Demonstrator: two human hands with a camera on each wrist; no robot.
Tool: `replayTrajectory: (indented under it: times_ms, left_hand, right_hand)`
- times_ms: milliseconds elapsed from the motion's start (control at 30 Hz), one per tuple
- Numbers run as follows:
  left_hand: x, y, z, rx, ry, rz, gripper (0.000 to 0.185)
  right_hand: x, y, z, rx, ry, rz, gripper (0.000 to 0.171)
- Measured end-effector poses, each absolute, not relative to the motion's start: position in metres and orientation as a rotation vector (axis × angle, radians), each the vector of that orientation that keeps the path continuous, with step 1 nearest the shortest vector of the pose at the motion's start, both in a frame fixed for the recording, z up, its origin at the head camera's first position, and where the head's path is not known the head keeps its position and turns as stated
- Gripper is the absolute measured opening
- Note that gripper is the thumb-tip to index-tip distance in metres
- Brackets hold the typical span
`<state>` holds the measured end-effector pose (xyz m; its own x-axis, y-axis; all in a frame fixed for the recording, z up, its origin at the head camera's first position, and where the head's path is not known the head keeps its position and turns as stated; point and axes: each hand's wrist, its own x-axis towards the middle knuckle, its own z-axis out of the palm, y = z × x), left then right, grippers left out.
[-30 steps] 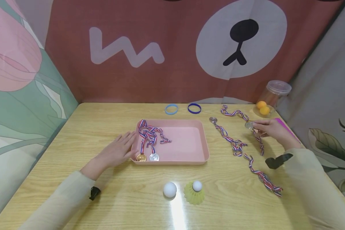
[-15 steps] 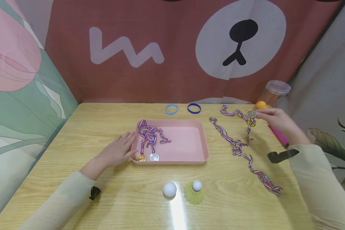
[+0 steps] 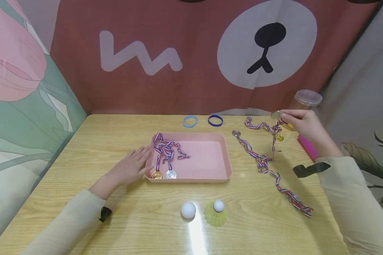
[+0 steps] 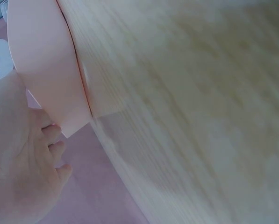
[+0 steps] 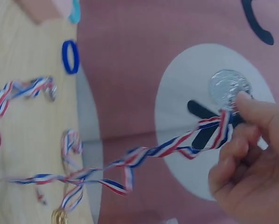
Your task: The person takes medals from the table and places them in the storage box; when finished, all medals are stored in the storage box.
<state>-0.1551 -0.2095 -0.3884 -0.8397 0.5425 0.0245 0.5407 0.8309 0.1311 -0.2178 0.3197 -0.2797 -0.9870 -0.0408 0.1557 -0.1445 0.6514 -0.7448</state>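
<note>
My right hand (image 3: pixel 311 131) pinches a silver medal (image 5: pixel 229 88) between thumb and fingers, raised over the table's back right. Its red, white and blue ribbon (image 5: pixel 151 151) hangs down below it in the head view. Beneath, a gold medal (image 3: pixel 279 137) with a similar ribbon lies on the wood. My left hand (image 3: pixel 131 166) rests with straight fingers along the left side of a pink tray (image 3: pixel 207 156). Inside that tray, at its left end, are a gold medal (image 3: pixel 156 174) and a silver medal (image 3: pixel 171 174) with tangled ribbons.
Right of the tray lie a silvery medal (image 3: pixel 236 133) and a bunched ribbon (image 3: pixel 295 202). A clear lidded jar (image 3: pixel 307 99) stands behind my right hand, near a magenta object (image 3: pixel 307 148). Two wristbands (image 3: pixel 215 125) lie at the back; a white ball (image 3: pixel 188 210) and yellow shuttlecock (image 3: pixel 215 216) in front.
My right hand has lifted the silver medal up and toward the back, its ribbon rising with it and uncovering the gold medal below. The left hand stays at the tray.
</note>
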Motion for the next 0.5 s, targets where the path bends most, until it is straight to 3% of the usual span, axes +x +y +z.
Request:
replayTrajectory:
  times_ms: [233, 500]
  left_hand:
    - [-0.155, -0.209, -0.389, 0.891, 3.002, 0.214, 0.064]
    - [-0.154, -0.209, -0.388, 0.885, 2.997, 0.209, 0.064]
  right_hand:
    - [-0.217, 0.304, -0.258, 0.294, -2.508, 1.531, 0.02]
    - [-0.214, 0.279, -0.234, 0.492, -2.431, 1.729, 0.025]
